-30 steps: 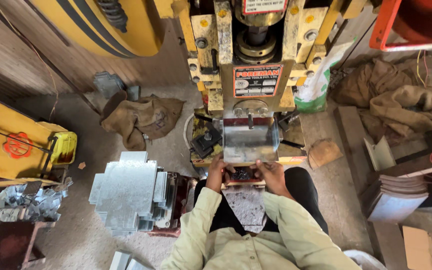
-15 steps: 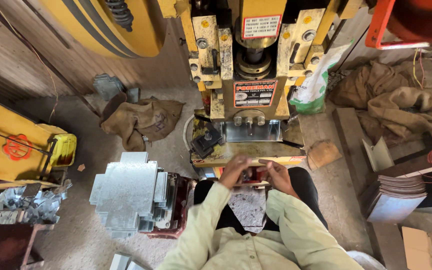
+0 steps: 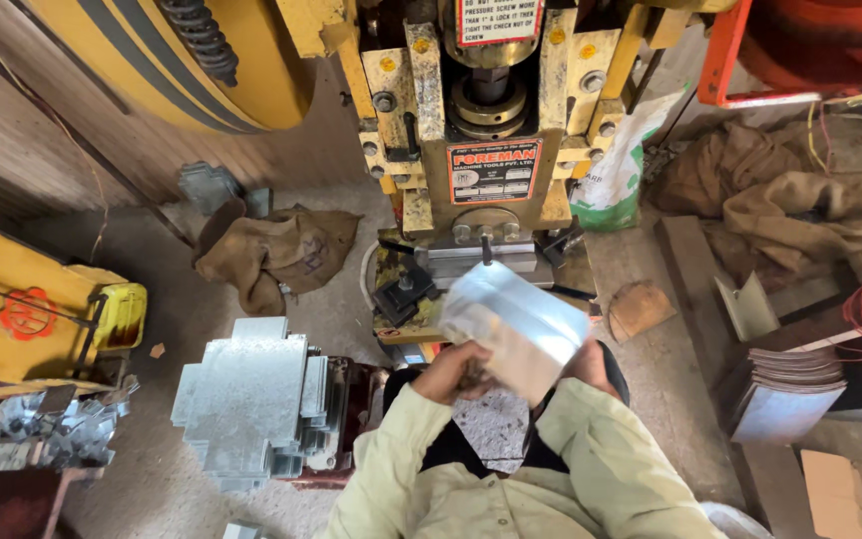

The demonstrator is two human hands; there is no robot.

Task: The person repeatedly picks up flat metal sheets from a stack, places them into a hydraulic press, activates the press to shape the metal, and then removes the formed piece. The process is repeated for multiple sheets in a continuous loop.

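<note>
I hold a shiny bent sheet-metal piece (image 3: 514, 326) tilted up in front of me, just below the die of a yellow power press (image 3: 491, 130). My left hand (image 3: 448, 372) grips its lower left edge. My right hand (image 3: 583, 365) is mostly hidden behind the piece and holds its right side. The press bed (image 3: 476, 262) lies bare beyond the piece. Both my sleeves are pale yellow-green.
A stack of flat galvanised blanks (image 3: 251, 399) lies at my left. Formed metal parts (image 3: 47, 429) pile at far left by a yellow frame (image 3: 42, 309). Burlap sacks (image 3: 271, 255) lie on the floor. Curved plates (image 3: 785, 394) stand stacked at right.
The metal piece has come out of the press and risen toward me, turning up on a slant. Both hands pulled back from the die with it.
</note>
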